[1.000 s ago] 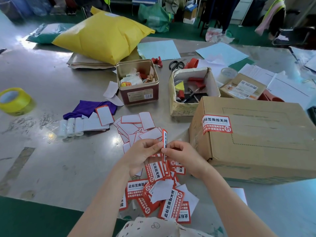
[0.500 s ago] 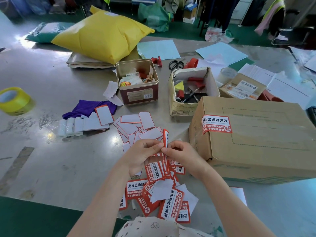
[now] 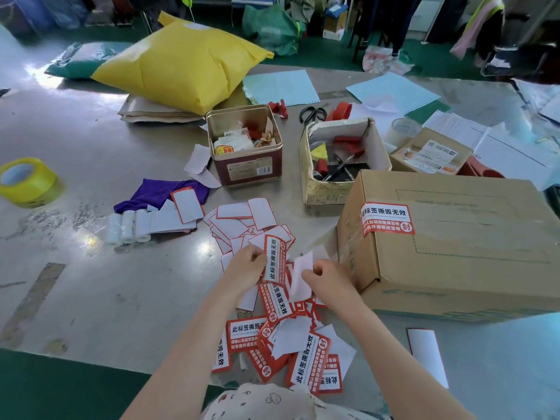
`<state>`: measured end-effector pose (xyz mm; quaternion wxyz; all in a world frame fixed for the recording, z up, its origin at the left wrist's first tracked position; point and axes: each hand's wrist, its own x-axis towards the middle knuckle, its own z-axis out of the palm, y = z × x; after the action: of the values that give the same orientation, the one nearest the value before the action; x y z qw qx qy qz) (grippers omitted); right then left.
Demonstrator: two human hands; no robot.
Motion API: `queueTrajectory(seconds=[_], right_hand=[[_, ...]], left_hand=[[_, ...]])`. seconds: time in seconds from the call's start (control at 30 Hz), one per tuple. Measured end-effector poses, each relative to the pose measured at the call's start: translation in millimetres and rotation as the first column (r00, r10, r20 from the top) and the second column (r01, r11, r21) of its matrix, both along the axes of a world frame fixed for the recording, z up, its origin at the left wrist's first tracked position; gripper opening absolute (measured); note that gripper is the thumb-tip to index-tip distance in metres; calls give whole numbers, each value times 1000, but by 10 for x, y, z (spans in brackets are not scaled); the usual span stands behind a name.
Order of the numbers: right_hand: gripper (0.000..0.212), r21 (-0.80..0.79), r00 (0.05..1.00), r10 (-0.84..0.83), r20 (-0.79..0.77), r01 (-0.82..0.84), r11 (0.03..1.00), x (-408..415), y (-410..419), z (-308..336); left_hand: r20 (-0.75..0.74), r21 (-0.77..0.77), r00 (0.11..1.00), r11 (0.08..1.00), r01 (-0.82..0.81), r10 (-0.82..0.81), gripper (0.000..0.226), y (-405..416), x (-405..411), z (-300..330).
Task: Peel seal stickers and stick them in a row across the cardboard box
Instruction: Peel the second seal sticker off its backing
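A brown cardboard box (image 3: 472,237) lies at the right with one red-and-white seal sticker (image 3: 387,219) stuck near its top left corner. My left hand (image 3: 247,268) pinches a peeled seal sticker (image 3: 274,259), held upright with its print facing me. My right hand (image 3: 328,278) pinches the white backing paper (image 3: 301,278) just to the right of it. Under my hands lies a pile of unpeeled seal stickers (image 3: 291,350). Spent white backings (image 3: 242,222) are heaped just beyond.
Behind the pile stand a red tin (image 3: 245,147) and an open carton of tools (image 3: 336,160). Purple cloth (image 3: 151,194), small paper rolls (image 3: 127,227), yellow tape roll (image 3: 27,181), yellow mailer bag (image 3: 178,60), scissors (image 3: 312,113) and a small parcel (image 3: 430,153) surround them.
The sticker was held edge-on between both hands. Now it has come apart: my left hand holds the sticker face-on, my right hand has drawn the white backing off to the right.
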<state>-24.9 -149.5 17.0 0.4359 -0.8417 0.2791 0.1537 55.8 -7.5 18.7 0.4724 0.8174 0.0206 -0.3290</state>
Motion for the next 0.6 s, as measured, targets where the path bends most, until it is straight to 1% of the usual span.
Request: queueTrajectory(seconds=[0.07,0.2,0.37,0.4,0.47,0.5,0.57,0.6], right_hand=[[35,-47,999,6,-34,-7,999,8,26,-61],[38,-62,999,-20,-36,18,998,59,105,-93],[36,0,989,-123,77,123,992,114,138,57],[36,24,986,-135,94,133,991,136,142,93],[37,142,981,-155,112,139,980,190,143,106],[33,210,982,-154,113,128,969,209,152,108],[17,324,981,-157,114,112,939,230,181,133],[11,385,974,-191,118,132,913,240,192,155]], left_hand=[[9,28,1000,999,-20,20,14,26,36,-2],[-25,-43,999,999,-22,21,14,81,89,27],[28,-123,998,991,56,-53,16,144,148,107],[40,-134,997,989,64,-59,16,150,161,122],[59,-129,996,989,75,-68,18,150,177,147],[66,-129,996,989,75,-67,19,148,185,156],[77,-134,996,989,63,-53,20,145,198,173],[82,-135,996,989,54,-43,19,147,204,182]])
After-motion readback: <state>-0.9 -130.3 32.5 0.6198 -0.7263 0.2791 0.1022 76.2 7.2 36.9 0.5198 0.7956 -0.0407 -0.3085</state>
